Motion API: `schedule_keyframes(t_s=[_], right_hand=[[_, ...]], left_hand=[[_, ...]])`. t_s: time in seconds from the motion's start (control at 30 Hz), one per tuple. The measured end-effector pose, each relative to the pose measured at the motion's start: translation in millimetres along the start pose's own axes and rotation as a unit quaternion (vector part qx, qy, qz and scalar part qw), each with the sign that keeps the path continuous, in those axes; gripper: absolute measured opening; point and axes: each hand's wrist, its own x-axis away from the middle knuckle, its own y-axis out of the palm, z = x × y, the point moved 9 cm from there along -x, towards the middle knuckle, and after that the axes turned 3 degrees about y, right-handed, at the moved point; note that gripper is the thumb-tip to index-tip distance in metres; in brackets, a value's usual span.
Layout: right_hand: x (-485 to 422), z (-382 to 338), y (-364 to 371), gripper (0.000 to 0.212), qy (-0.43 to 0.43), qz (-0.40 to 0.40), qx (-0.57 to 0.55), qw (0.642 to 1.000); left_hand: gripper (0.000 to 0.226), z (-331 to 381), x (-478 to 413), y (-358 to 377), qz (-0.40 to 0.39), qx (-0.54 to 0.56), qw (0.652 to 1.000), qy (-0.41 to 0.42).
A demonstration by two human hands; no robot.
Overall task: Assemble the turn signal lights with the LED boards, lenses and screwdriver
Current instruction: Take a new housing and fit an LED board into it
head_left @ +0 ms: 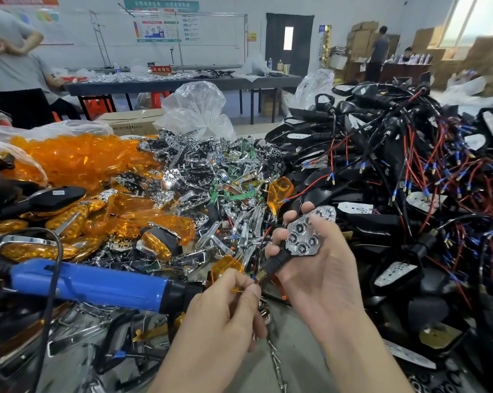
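Observation:
My right hand [322,265] grips a black turn signal housing [279,258] by its body, with a chrome honeycomb reflector [305,236] seated on its face. Its threaded stem end [261,276] points down-left. My left hand [228,304] pinches the thin wires at that stem end between thumb and forefinger. An amber lens [225,266] lies just above my left hand. The blue electric screwdriver [98,283] rests on the bench to the left, its black nose next to my left hand.
Amber lenses [78,157] are heaped at the left, chrome reflectors [205,168] in the middle, wired black housings with LED boards [395,171] at the right. Finished amber signals [160,239] lie near the screwdriver. A person [10,66] stands far left by another table [183,83].

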Motion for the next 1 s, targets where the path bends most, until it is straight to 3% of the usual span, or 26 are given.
schedule_keyframes(t_s=[0.13, 0.43, 0.57, 0.67, 1.0], right_hand=[[-0.6, 0.4, 0.4, 0.041, -0.008, -0.015, 0.016, 1.000], [-0.2, 0.9, 3.7, 0.046, -0.011, -0.016, 0.024, 1.000], [1.0, 6.1, 4.4, 0.042, 0.001, -0.012, 0.023, 1.000], [4.6, 19.1, 7.0, 0.038, 0.040, -0.015, 0.074, 0.996], [10.2, 36.2, 15.6, 0.040, 0.063, -0.002, 0.156, 0.986]], left_hand=[[0.016, 0.8, 0.0, -0.6, 0.002, -0.002, 1.000, 0.004], [0.014, 1.9, -0.3, -1.1, 0.000, 0.012, 1.000, 0.008], [0.001, 6.2, -1.7, -4.6, 0.024, 0.066, 0.997, 0.021], [0.024, 7.7, -3.0, -5.6, 0.027, 0.123, 0.992, 0.020], [0.041, 7.7, -5.4, -7.2, 0.047, 0.155, 0.987, 0.013]])
